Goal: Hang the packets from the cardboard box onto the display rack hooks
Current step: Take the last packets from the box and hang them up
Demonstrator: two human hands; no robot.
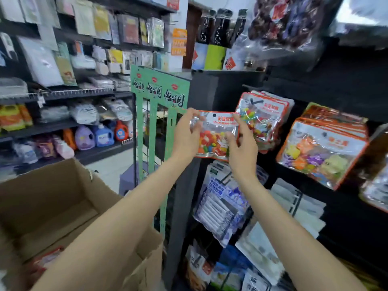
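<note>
I hold an orange-edged packet of colourful candies (214, 135) up in front of the black display rack (210, 91). My left hand (186, 133) grips its left edge and my right hand (241, 148) pinches its right side. A bunch of the same packets (264, 114) hangs on a hook just to the right of it. Another bunch of candy packets (323, 150) hangs further right. The open cardboard box (52, 202) stands at the lower left, with a red packet (48, 259) showing at its bottom.
A green wire stand (159, 89) rises just left of the held packet. White and blue packets (222, 204) hang on the rack's lower hooks. Shelves with detergent bottles (102, 135) and bagged goods fill the left wall.
</note>
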